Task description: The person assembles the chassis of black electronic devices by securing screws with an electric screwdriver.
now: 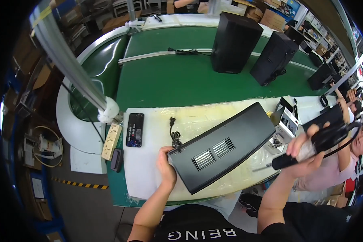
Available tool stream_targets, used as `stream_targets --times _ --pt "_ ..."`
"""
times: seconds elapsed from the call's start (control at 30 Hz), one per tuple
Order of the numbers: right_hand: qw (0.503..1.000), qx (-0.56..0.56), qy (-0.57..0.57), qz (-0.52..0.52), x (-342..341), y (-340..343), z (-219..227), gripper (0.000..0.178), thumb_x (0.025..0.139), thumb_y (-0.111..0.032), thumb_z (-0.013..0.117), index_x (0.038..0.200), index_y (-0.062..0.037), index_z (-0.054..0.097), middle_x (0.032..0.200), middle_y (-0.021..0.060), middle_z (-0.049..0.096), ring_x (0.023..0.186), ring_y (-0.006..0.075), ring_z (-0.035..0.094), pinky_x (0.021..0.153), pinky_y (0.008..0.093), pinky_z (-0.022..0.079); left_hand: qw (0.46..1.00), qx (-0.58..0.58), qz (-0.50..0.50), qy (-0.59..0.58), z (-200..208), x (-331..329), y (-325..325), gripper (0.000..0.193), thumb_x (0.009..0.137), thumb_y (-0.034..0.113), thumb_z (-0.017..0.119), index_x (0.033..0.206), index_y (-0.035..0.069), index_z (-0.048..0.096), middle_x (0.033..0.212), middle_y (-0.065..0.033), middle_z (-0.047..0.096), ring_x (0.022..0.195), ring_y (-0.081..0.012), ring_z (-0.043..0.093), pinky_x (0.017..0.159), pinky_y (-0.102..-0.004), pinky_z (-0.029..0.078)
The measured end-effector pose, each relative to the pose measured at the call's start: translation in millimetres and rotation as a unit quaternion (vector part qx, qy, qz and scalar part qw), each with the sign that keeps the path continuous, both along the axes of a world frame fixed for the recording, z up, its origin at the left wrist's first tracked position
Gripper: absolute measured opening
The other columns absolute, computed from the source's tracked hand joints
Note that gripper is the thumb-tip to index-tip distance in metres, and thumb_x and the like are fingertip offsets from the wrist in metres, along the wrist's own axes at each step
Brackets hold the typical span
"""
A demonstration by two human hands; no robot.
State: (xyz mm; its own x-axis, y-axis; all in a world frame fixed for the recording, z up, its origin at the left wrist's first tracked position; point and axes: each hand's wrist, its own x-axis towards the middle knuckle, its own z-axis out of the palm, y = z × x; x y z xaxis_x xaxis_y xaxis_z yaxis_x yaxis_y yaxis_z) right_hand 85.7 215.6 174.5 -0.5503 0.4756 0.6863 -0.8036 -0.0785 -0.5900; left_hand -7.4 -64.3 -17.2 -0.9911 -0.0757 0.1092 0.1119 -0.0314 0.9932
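A long black case with two slotted vents lies at a slant on the padded white bench. My left hand grips its left end, fingers curled around the edge. At the right, my right hand is wrapped around a black electric screwdriver. The screwdriver's thin metal bit points left, apart from the case; its cable runs off to the right. A coiled black power cord with a plug lies against the case's upper left corner.
Left of the case are a black panel with small markings, a cream power strip and a small dark block. Black speaker cabinets stand on the green conveyor. A white box sits right; a co-worker is close by.
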Motion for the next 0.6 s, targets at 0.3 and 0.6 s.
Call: stream_targets --times 0.3,0.6 --pt "0.946 -0.111 -0.274 0.132 96.7 54.6 -170.2 0.061 0.091 -0.046 0.054 0.133 -0.0054 0.037 0.097 0.0160 0.056 0.043 0.0171 0.049 0.038 0.0307 0.043 0.955 0.281 -0.006 -0.090 -45.5 -20.8 3.6 0.043 0.100 0.035 0.031 0.074 0.007 0.051 0.075 -0.0039 0.051 0.074 -0.0154 0.048 0.074 -0.0302 0.039" --pt "0.864 -0.198 -0.359 0.291 90.0 43.6 -229.0 0.065 0.080 -0.054 0.065 0.102 0.0068 0.056 0.073 0.0118 0.059 0.048 0.0158 0.054 0.043 0.0264 0.042 0.736 0.598 -0.298 -0.112 -125.4 -60.8 -15.6 0.055 0.095 0.051 0.039 0.103 0.001 0.061 0.102 -0.0154 0.065 0.090 -0.0282 0.062 0.082 -0.0384 0.051"
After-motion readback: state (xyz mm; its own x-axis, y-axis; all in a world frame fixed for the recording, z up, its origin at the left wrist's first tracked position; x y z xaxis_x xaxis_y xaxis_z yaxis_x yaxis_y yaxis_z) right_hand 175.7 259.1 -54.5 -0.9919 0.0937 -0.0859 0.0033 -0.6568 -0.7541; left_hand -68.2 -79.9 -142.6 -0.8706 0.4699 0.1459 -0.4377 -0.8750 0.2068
